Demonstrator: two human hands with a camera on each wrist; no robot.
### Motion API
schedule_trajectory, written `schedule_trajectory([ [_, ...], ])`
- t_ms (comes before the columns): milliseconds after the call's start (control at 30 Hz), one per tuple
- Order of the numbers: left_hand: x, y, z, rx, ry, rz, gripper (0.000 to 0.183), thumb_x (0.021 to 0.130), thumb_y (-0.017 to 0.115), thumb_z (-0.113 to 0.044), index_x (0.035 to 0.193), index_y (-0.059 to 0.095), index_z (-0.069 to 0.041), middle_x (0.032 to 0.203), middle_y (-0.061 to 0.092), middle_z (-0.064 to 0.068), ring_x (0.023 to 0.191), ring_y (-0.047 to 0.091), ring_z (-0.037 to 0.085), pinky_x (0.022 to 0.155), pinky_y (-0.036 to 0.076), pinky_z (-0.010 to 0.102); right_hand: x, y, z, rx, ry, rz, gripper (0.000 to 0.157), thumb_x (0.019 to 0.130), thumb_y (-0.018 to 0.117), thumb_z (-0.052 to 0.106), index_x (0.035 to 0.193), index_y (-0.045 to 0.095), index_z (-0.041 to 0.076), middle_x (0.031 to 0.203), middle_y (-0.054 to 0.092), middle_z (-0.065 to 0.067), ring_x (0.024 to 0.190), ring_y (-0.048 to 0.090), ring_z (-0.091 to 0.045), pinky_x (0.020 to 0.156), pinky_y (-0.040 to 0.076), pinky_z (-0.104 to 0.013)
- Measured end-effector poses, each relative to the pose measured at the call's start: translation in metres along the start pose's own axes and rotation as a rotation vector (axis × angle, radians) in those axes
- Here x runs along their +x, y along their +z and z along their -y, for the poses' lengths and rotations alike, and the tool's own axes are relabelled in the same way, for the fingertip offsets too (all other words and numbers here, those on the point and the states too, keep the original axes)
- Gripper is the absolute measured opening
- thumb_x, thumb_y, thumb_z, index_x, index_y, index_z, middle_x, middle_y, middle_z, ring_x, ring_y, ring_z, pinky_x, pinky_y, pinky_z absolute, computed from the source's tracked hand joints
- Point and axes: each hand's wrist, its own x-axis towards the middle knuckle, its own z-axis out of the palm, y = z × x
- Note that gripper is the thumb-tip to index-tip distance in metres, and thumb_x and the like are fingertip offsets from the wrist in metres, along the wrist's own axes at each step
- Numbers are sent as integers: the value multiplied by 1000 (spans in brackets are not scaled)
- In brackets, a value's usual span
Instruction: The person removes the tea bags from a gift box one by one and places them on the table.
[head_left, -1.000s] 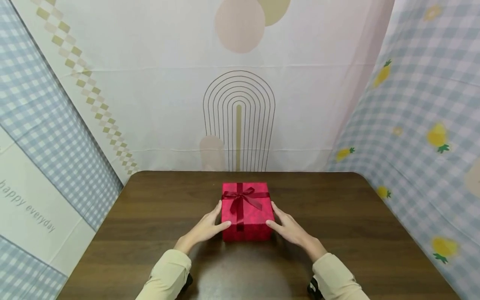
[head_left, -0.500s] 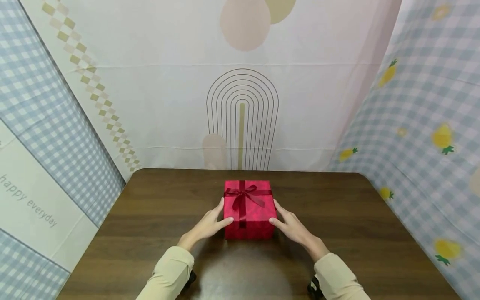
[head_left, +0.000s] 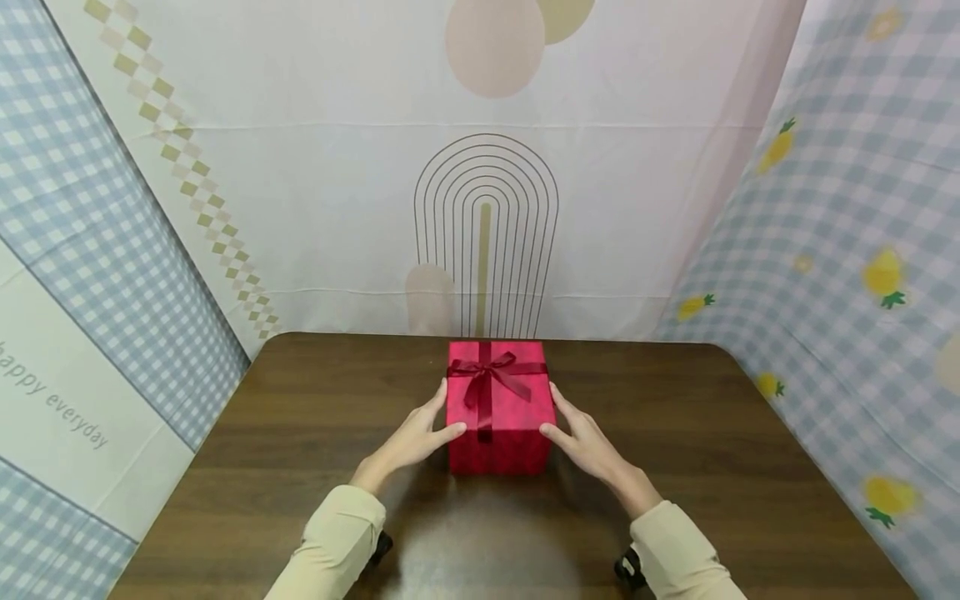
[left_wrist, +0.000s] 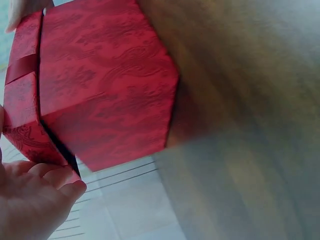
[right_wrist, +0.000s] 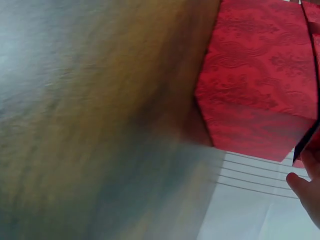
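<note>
A red patterned gift box (head_left: pixel 498 458) stands on the wooden table, its lid (head_left: pixel 525 404) wrapped with a dark red ribbon tied in a bow (head_left: pixel 491 372). My left hand (head_left: pixel 408 437) grips the lid's left side, thumb at the front and fingers along the side. On the opposite side, my right hand (head_left: pixel 588 446) holds the lid in the same way. A dark gap shows between the lid and the box body (left_wrist: pixel 110 95) in the left wrist view. The right wrist view also shows this gap beside the box body (right_wrist: pixel 260 65). The box's inside is hidden.
The brown wooden table (head_left: pixel 322 400) has rounded far corners. Behind it hangs a white cloth (head_left: pixel 337 208) printed with arches. Blue checked cloths flank both sides, the right one (head_left: pixel 825 333) with yellow fruit prints. Light sleeves cover the forearms.
Both hands have raised the lid slightly, so more of the box front shows beneath it. The head view has shifted a little.
</note>
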Motion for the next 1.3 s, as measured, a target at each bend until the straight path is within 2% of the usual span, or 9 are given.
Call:
schedule_trajectory([
  [167, -2, -14, -6, -22, 22, -33, 79, 89, 59, -23, 143, 8, 5, 150, 10, 17, 136, 17, 30, 107, 22, 44, 9, 1, 14, -12, -32, -46, 72, 87, 61, 18, 142, 22, -6, 145, 27, -21, 130, 32, -35, 101, 29, -49],
  [333, -11, -33, -6, -42, 12, -99, 80, 89, 59, -21, 145, 7, 2, 151, 11, 16, 136, 17, 30, 106, 23, 46, 23, 15, 34, 10, -42, -53, 72, 88, 59, 22, 142, 20, -6, 146, 24, -21, 132, 28, -33, 103, 27, -48],
  [500, -31, -56, 4, -49, -30, -166, 80, 89, 59, -20, 146, 7, -2, 150, 17, 18, 135, 21, 31, 104, 26, 47, 40, 40, 57, 77, -28, -2, 76, 89, 59, 25, 144, 14, -1, 149, 19, -16, 135, 24, -28, 105, 25, -45],
  [800, -79, -94, 23, 16, -97, -260, 72, 89, 57, -13, 145, 12, 2, 144, 26, 27, 131, 28, 38, 102, 29, 51, 61, 91, 96, 117, 9, 128, 81, 89, 57, 34, 145, 9, -1, 151, 12, -15, 137, 17, -26, 107, 22, -44],
  [833, -84, -98, 26, 12, -107, -261, 72, 90, 56, -13, 145, 12, 2, 144, 26, 27, 130, 28, 38, 101, 29, 51, 63, 95, 101, 123, 9, 138, 82, 89, 57, 35, 145, 9, -2, 151, 11, -16, 137, 16, -26, 107, 22, -44],
  [867, -89, -102, 28, 15, -116, -261, 72, 90, 55, -13, 145, 12, 1, 143, 27, 28, 130, 29, 38, 101, 31, 46, 65, 100, 105, 130, 12, 149, 81, 89, 57, 34, 144, 9, -2, 151, 11, -16, 137, 16, -25, 108, 22, -44],
  [1033, -107, -115, 43, -21, -157, -230, 71, 91, 53, -13, 145, 10, 2, 143, 24, 30, 130, 26, 39, 101, 29, 48, 73, 123, 121, 154, 36, 204, 80, 90, 57, 30, 143, 8, -5, 150, 10, -20, 137, 16, -26, 108, 22, -42],
  [1100, -111, -116, 49, -40, -166, -212, 72, 90, 53, -12, 145, 9, 4, 144, 21, 30, 131, 23, 40, 101, 25, 54, 75, 132, 123, 161, 64, 216, 79, 90, 58, 26, 143, 9, -7, 149, 12, -22, 137, 18, -27, 107, 23, -42],
  [1300, -115, -112, 69, -33, -228, -151, 75, 88, 55, -12, 140, 8, 13, 143, 17, 34, 131, 19, 44, 104, 19, 55, 73, 157, 116, 135, 175, 259, 77, 89, 59, 22, 140, 13, -12, 146, 18, -26, 134, 26, -30, 105, 27, -43],
])
